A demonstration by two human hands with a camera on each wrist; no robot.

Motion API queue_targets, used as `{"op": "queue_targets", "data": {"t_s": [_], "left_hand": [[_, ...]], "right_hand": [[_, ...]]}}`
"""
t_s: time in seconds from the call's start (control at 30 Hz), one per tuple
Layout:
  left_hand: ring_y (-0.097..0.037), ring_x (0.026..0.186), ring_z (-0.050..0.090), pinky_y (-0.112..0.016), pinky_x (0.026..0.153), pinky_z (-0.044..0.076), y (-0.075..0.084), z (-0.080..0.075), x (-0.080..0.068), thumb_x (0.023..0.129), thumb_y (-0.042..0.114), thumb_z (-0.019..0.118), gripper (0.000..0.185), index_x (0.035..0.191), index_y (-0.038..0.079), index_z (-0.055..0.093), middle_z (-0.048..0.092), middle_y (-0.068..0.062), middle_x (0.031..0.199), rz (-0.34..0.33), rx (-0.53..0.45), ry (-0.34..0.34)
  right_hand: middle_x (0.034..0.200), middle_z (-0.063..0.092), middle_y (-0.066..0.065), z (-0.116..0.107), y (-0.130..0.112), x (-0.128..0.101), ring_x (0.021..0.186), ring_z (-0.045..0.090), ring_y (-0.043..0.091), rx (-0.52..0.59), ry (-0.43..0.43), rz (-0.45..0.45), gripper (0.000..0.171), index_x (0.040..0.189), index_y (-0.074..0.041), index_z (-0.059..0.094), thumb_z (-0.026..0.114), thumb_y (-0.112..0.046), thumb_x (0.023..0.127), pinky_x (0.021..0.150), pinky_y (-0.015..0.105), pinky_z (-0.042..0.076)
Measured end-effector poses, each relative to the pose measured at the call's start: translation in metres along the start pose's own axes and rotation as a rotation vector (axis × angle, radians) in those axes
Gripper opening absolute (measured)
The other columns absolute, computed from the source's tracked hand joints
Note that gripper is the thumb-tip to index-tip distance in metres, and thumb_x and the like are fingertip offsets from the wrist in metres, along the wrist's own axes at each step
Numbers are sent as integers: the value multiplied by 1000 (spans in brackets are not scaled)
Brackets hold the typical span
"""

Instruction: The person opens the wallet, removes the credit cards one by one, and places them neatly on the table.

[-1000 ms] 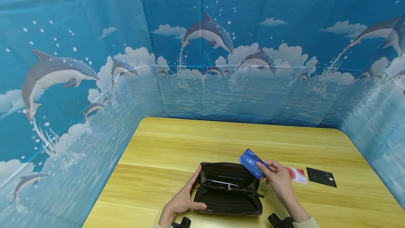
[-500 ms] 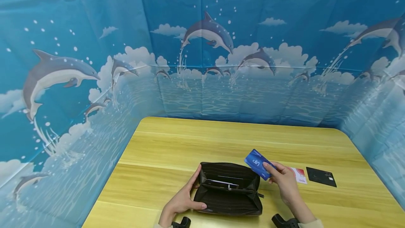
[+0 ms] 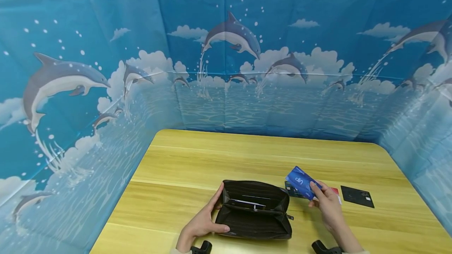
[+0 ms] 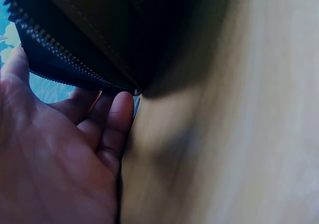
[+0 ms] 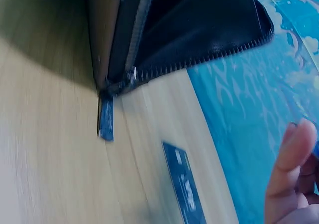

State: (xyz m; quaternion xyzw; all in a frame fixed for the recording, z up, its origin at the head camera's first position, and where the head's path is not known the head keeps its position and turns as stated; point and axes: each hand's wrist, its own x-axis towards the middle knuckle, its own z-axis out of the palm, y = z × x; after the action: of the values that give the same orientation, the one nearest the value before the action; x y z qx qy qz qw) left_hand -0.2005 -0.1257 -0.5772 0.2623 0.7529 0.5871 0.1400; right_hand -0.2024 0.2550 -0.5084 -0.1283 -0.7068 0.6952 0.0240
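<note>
Lying open on yellow wood table (image 3: 212, 156), wallet (image 3: 253, 211) w/ dolphin backdrop (image 3: 226, 69).

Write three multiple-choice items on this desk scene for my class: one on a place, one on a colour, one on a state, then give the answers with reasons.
1. Where does the black card lie?
A. inside the wallet
B. on the table, right of the wallet
C. under the left hand

2. What colour is the card that the right hand holds?
A. blue
B. green
C. yellow

3. In what state is the wallet?
A. zipped shut
B. folded in half
C. lying open

Answers:
1 B, the card rests flat on the table at the far right.
2 A, the held card is blue with white lettering.
3 C, its inner slots show while the left hand holds its left end.
</note>
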Motion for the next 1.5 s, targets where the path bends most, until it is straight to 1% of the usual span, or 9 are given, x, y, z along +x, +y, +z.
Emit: {"op": "queue_targets", "data": {"t_s": [0.1,0.2,0.4,0.5,0.63,1.0,1.2,1.33,1.5], "left_hand": [[-21,123,35,-35,100,30,-1,0,0,76,17,82,115,153,35,-1,0,5,157,-6,-2,1],[-21,120,37,-35,99,30,-2,-1,0,75,18,82,115,153,35,-1,2,4,157,-14,-4,4],[-21,122,36,-36,101,29,5,-1,0,76,14,81,115,153,33,-2,1,1,157,-21,-6,0],[-21,126,33,-38,102,28,21,-2,-2,77,13,80,113,153,29,-2,-1,-2,157,-31,-14,-13],[-22,126,33,-40,102,28,35,-3,-4,78,14,80,112,154,26,-2,-2,-4,156,-44,-23,-23],[-22,129,30,-41,103,28,34,-3,-4,78,15,80,112,154,27,-2,-2,-4,157,-53,-31,-28],[-21,130,28,-39,102,29,16,-1,-2,76,13,81,114,154,29,-1,-1,-2,157,-28,-26,-9],[-20,131,28,-36,102,29,2,0,0,76,14,82,115,153,35,-1,0,4,157,-35,-13,4],[-20,131,29,-36,103,28,-2,0,0,75,19,82,115,152,37,0,2,5,157,-39,-29,4]], "right_hand": [[111,45,11,-7,2,1,77,56,15,-29,-38,2,48,126,3,43,48,-37,99,60,30,52],[108,50,6,-13,4,3,81,58,14,-23,-55,-5,50,125,4,42,50,-37,98,62,30,53],[90,63,-9,-19,10,5,77,60,9,49,6,-5,27,103,-8,60,63,-32,92,61,28,53],[81,63,-6,-22,13,6,68,60,9,85,27,-27,17,93,-11,63,66,-27,90,56,25,51],[69,62,0,-27,19,5,53,57,11,110,19,-61,9,92,-12,63,65,-20,92,46,24,47],[62,57,4,-38,29,8,47,52,15,-233,-36,83,31,96,-3,55,68,-31,89,45,27,45],[63,60,8,-42,41,9,47,52,16,-338,-95,102,39,103,2,57,69,-32,88,46,28,45],[60,59,8,-43,47,9,47,53,17,-379,-79,117,36,98,-1,57,70,-33,87,45,27,44],[57,58,8,-44,53,8,46,55,19,-442,-53,108,33,83,-5,54,71,-33,85,44,28,44]]}}
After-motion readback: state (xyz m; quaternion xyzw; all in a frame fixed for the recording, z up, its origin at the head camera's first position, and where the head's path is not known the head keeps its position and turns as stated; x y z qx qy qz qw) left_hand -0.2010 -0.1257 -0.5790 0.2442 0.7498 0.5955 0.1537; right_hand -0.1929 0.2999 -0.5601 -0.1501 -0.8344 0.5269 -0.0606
